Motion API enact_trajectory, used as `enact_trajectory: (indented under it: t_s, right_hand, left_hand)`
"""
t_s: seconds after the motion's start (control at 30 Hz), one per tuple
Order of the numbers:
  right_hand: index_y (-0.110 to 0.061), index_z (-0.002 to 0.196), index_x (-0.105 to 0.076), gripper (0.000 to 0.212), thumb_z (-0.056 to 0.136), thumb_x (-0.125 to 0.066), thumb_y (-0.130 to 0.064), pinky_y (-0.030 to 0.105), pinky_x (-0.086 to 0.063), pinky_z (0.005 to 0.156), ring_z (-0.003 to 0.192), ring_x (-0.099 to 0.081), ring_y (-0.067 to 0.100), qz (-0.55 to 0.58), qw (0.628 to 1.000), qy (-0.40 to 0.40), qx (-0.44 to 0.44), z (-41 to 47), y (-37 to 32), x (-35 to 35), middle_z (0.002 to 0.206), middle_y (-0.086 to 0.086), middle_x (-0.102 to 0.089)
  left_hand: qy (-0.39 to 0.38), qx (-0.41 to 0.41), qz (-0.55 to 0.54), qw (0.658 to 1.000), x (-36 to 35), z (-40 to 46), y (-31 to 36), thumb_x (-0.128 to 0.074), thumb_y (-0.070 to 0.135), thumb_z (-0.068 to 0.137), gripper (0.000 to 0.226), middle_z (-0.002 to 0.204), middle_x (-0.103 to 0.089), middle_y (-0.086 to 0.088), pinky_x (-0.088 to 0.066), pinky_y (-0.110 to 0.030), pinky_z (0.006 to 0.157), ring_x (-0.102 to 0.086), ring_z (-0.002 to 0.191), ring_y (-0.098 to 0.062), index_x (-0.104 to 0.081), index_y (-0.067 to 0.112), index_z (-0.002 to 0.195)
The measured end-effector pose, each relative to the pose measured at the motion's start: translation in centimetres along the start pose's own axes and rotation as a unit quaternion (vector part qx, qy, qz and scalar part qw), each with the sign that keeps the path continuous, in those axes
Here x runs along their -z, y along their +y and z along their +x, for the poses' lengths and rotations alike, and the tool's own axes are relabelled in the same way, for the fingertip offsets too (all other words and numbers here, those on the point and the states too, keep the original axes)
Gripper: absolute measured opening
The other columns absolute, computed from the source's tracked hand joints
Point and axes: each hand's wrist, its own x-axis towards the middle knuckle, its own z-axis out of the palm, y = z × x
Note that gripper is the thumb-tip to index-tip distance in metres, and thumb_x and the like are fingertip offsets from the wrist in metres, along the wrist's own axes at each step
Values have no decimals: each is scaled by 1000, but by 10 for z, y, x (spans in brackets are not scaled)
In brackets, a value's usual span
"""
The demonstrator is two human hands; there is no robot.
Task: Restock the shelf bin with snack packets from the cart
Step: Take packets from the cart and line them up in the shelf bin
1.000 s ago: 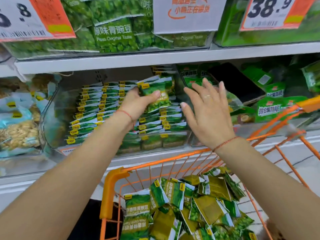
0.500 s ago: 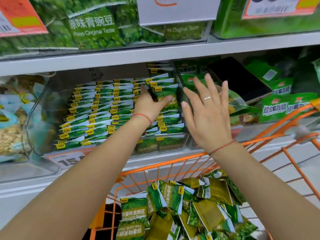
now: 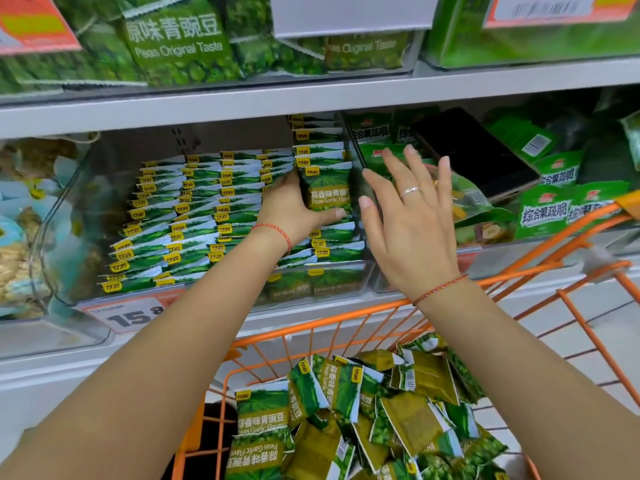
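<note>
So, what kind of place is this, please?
Most likely a supermarket snack aisle: a white price label on the clear plastic shelf bin, stacked green pea snack packets, and an orange wire shopping cart.

Legible print: shelf bins, price tag and cart packets

Upper-shelf bag (image 3: pixel 176 39): "原味青豌豆 / Peas Original Taste"; neighbouring bag (image 3: pixel 363 50): "Original Taste", start hidden. Upright packet (image 3: pixel 327 192) at the bin's right end: "蒜香味青豌豆 / Peas Garlic Flav…", cut off. Price tag (image 3: pixel 133 315) on the bin's front edge: "15.8", partly hidden. Right-hand bin packets (image 3: pixel 545 214): "综合果蔬脆". Cart packet (image 3: pixel 261 415): "蒜香味青豌豆 / Peas Garlic Flavor".
</note>
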Motion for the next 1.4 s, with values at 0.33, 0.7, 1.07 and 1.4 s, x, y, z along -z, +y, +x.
enact_trajectory:
  t_s: [0.33, 0.7, 1.07, 1.4]
  right_hand:
    - [-8, 123, -61, 40, 98, -37, -29, 48, -6, 116, 135, -38, 33, -5, 1000, -7, 0, 0, 0, 1, 136, 14, -53]
    - [-8, 123, -61, 40, 98, -37, -29, 48, -6, 116, 135, -38, 33, -4, 1000, -6, -1, 0, 1, 1, 135, 14, -53]
    - [-9, 122, -61, 39, 97, -39, -28, 48, -5, 116, 135, -39, 32, -6, 1000, -7, 2, 0, 1, 0, 135, 13, -54]
    - [-10, 122, -61, 37, 97, -40, -27, 49, -5, 115, 135, -39, 32, -5, 1000, -15, 7, -1, 3, -1, 134, 13, -54]
  left_hand:
    - [23, 24, 53, 998, 0, 7, 3, -72, 67, 63, 93, 136, -48, -9, -41, -45, 102, -42, 127, -31, -40, 21, 137]
    - [170, -59, -145, 973, 5, -6, 4, -66, 20, 87, 15, 98, -58, 6, -46, -16, 64, -56, 70, -7, -63, 16, 101]
    - [196, -107, -29, 974, 0, -9, 14, -76, 18, 76, 32, 110, -54, -7, -36, -21, 67, -47, 75, -16, -62, 11, 104]
    - [149, -129, -24, 980, 1, -9, 12, -76, 14, 76, 27, 98, -47, 2, -37, -20, 68, -48, 69, -16, -63, 10, 99]
